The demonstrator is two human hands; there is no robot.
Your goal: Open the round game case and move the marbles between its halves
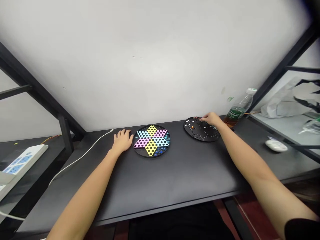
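Observation:
A round black Chinese checkers board (pixel 151 140) with a star of yellow, pink and pale blue points lies on the desk. Several blue marbles (pixel 160 151) rest along its lower right edge. My left hand (pixel 122 140) lies on the desktop with fingers apart, its thumb close to the board's left rim. To the right, my right hand (pixel 212 118) reaches over a second round black board (pixel 202 133). Its thumb and fingertips are pinched together low at the far edge; whatever they hold is too small to make out. White pieces and an orange piece (pixel 192 127) sit on that board.
A green-labelled plastic bottle (pixel 236 111) stands just behind my right wrist. Farther right is a white computer mouse (pixel 276 145). A white cable (pixel 80 156) crosses the desk's left side, near a power strip (pixel 21 163). Black metal frame bars slope up on both sides.

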